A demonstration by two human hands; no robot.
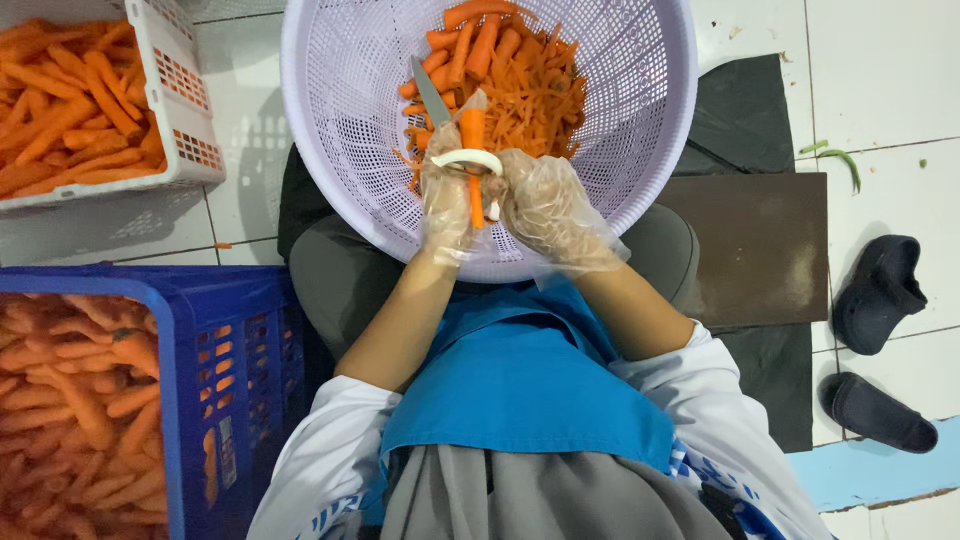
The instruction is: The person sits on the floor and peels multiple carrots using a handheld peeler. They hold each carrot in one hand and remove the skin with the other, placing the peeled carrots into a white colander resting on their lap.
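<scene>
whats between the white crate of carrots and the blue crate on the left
In the head view, only a strip of bare white floor tile separates the white crate from the blue crate; one tiny orange scrap lies on it.

Food-prep area of a commercial or bulk kitchen, worked at floor level. White tiled floor (880, 80) underfoot. Blue crate (225, 385) and white crate (175, 95) heaped with carrots; large lilac colander (340, 130) holding peelings. Blue apron (520, 385), thin plastic gloves. Dark slippers (880, 290) set aside on tiles.
</scene>
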